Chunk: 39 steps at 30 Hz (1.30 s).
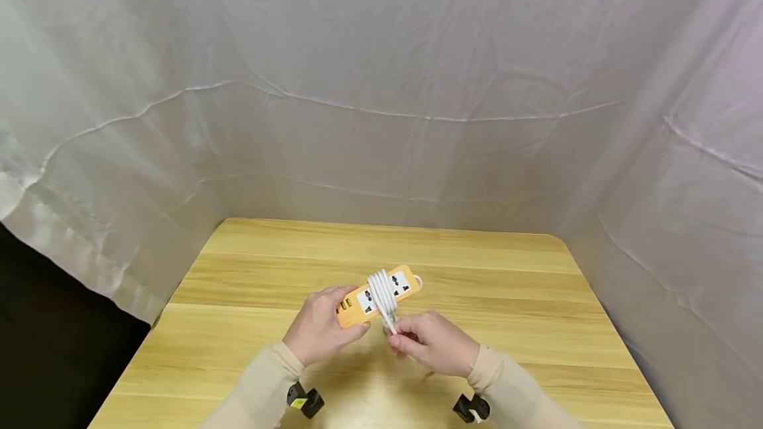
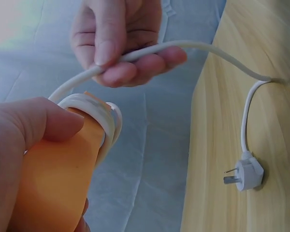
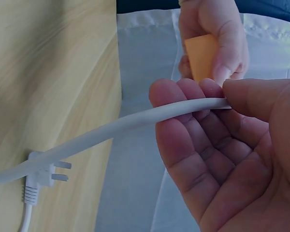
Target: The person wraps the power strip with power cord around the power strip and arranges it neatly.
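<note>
An orange power strip (image 1: 356,310) with white sockets is tilted above the table, its left end gripped by my left hand (image 1: 322,324). Several turns of white cord (image 1: 381,291) wrap its middle. My right hand (image 1: 438,343) pinches the cord between thumb and fingers, just right of and below the strip. From the left wrist view, the cord runs taut from the strip to the right hand (image 2: 123,43), then droops to the table. There lies its white plug (image 2: 249,173), prongs showing. In the right wrist view the thumb presses the cord (image 3: 135,121) onto the fingers.
The wooden table (image 1: 268,257) stretches out under both hands. Pale grey curtains (image 1: 417,157) hang behind it and at both sides. A black area (image 1: 53,323) shows at the lower left. Dark wrist devices (image 1: 306,400) sit on both sleeves.
</note>
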{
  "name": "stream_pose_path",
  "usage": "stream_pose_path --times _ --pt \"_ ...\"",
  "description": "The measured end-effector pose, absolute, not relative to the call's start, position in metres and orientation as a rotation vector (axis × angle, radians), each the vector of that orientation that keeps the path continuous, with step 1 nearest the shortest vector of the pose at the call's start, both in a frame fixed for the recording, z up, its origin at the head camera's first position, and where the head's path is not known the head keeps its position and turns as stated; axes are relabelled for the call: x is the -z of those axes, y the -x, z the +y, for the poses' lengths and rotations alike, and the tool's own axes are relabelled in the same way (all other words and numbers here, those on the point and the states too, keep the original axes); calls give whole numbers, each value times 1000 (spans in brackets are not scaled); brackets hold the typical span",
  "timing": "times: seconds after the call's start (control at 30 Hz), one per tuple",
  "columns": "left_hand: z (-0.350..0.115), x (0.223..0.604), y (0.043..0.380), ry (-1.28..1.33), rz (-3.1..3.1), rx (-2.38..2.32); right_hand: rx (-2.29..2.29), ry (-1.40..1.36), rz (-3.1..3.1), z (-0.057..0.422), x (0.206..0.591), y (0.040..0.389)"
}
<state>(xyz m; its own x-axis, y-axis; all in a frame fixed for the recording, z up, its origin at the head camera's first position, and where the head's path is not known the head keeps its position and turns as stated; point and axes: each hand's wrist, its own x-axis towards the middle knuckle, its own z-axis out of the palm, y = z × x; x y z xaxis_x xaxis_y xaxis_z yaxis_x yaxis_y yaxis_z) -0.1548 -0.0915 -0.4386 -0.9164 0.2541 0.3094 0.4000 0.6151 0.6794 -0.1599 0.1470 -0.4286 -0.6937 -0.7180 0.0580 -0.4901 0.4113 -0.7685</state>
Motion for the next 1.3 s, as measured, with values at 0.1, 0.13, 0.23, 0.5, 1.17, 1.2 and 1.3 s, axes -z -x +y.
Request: stream_pose_path --times 0.1,0.13,0.23,0.5,1.17,1.2,1.3 --pt "-91 438 153 536 -2645 1203 1162 1063 2380 148 432 160" --pt "-91 437 153 534 -2638 1209 1160 1071 2378 148 433 160" --pt "-92 436 151 533 -2611 1228 1158 1110 2367 149 436 159" --pt "-91 435 149 566 -2563 1246 1166 1150 2346 150 441 160" --pt "-90 429 145 598 -2506 1224 1147 1260 2266 155 459 171" --pt "-90 429 145 601 -2503 1223 1145 1261 2264 155 460 171" --pt "-90 428 145 614 -2498 1244 1135 1269 2264 155 463 172"
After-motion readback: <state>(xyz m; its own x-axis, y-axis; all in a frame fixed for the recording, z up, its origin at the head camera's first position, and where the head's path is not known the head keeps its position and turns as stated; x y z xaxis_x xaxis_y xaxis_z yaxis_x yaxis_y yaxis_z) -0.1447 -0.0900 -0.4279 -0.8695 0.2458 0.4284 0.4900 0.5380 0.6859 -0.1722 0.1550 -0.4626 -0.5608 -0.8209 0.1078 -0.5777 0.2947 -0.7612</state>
